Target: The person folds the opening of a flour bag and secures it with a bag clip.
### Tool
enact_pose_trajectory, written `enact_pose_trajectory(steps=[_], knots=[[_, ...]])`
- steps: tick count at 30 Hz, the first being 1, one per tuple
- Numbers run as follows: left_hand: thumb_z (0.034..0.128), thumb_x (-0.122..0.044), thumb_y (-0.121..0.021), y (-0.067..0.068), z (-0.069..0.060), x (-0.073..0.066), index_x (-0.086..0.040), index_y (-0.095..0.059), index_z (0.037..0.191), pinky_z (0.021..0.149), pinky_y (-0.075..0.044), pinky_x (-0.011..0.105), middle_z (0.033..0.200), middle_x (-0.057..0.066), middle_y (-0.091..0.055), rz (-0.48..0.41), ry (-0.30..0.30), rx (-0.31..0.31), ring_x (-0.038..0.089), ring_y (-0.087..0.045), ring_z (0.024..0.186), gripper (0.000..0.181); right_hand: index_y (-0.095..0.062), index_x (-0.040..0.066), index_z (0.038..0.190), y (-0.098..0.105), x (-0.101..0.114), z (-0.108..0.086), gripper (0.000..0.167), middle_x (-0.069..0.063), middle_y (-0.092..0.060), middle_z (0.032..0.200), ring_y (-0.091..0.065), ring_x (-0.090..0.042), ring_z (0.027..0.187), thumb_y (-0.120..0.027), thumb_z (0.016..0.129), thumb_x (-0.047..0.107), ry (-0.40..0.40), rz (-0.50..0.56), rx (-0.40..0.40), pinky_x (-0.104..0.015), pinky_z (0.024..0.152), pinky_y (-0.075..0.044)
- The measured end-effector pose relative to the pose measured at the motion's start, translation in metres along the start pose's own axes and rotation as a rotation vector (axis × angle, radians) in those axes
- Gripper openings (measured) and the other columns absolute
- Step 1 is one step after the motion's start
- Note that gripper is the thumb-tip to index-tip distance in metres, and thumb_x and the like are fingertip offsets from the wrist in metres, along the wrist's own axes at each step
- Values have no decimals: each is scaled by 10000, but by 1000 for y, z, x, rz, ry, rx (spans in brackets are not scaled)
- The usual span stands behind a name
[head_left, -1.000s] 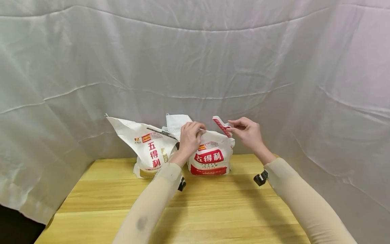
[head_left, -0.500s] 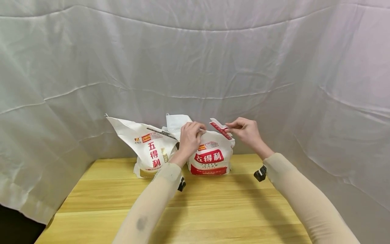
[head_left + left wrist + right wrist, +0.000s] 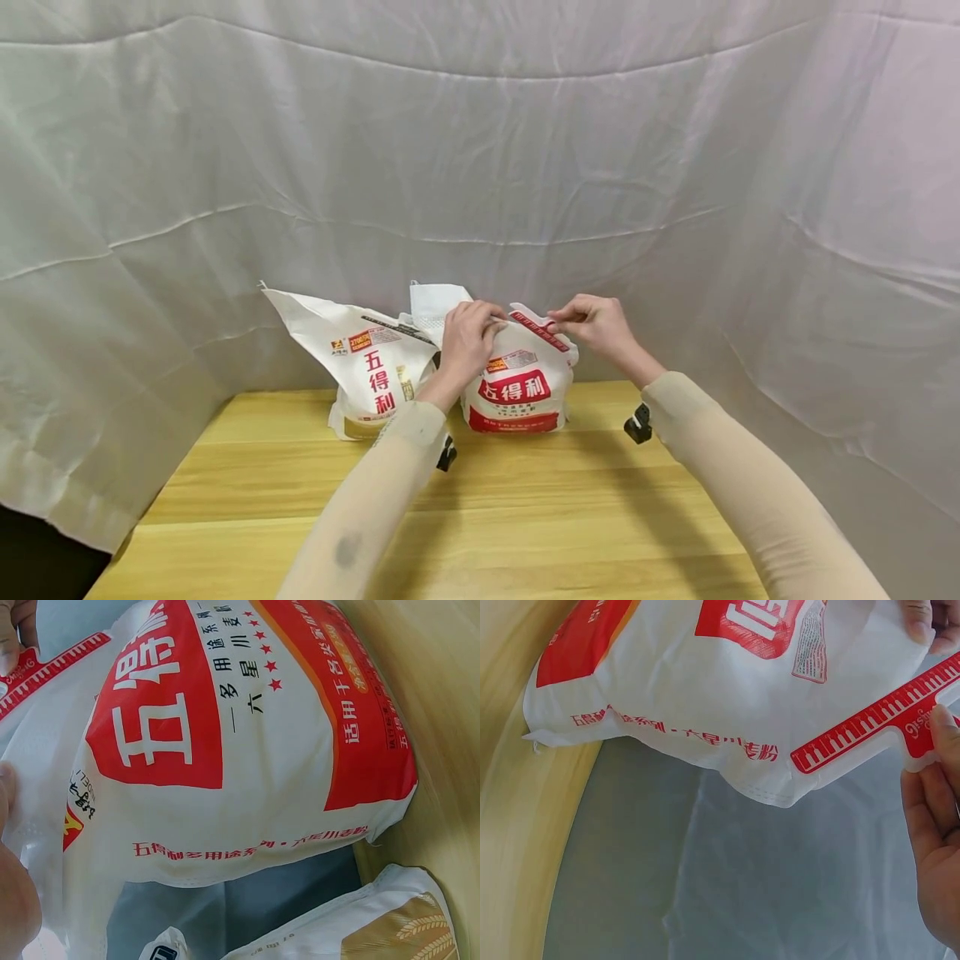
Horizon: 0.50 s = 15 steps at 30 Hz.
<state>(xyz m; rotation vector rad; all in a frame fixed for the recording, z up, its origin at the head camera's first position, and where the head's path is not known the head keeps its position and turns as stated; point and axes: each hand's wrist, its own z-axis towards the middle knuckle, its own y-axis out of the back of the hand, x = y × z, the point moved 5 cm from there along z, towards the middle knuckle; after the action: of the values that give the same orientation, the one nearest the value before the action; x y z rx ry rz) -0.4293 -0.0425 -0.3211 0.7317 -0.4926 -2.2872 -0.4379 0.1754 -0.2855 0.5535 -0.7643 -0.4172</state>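
Note:
A white flour bag [image 3: 517,408] with red print stands at the back of the table. At its top edge my left hand [image 3: 467,337] pinches the bag's folded material; in the right wrist view those fingers [image 3: 917,619] show at the upper right. My right hand [image 3: 600,325] pinches the tab of a long red and white clip [image 3: 855,731] printed with piano keys. The clip lies slanted along the bag's upper right edge. Whether its jaws enclose the material cannot be told.
A second white flour bag [image 3: 360,354], with a pointed top, leans beside the left forearm. Behind the left hand a white piece of bag [image 3: 438,300] sticks up. A grey curtain [image 3: 480,167] hangs behind the wooden table [image 3: 525,508].
My right hand has moved left and down, and the clip with it, now lower and closer along the bag's top edge. My left hand has stayed in place.

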Motion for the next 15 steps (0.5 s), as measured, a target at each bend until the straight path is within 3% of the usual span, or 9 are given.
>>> enact_pose_trajectory(steps=[9, 15], knots=[[954, -213, -756, 2, 0, 3, -118, -725, 1088, 1055, -456, 434, 1100, 31, -753, -21, 11, 16, 249, -638, 1079, 168, -812, 47, 881, -5, -1, 6, 89, -104, -771, 897, -741, -248, 758, -871, 818, 30, -17, -64, 43, -169, 630, -557], [962, -142, -743, 5, 1, 5, -86, -707, 1080, 1035, -483, 430, 1087, 72, -726, -69, -32, 18, 268, -661, 1063, 136, -809, 56, 890, -6, -3, 8, 80, -90, -774, 923, -741, -235, 789, -859, 833, 32, -62, -76, 83, -215, 654, -583]])
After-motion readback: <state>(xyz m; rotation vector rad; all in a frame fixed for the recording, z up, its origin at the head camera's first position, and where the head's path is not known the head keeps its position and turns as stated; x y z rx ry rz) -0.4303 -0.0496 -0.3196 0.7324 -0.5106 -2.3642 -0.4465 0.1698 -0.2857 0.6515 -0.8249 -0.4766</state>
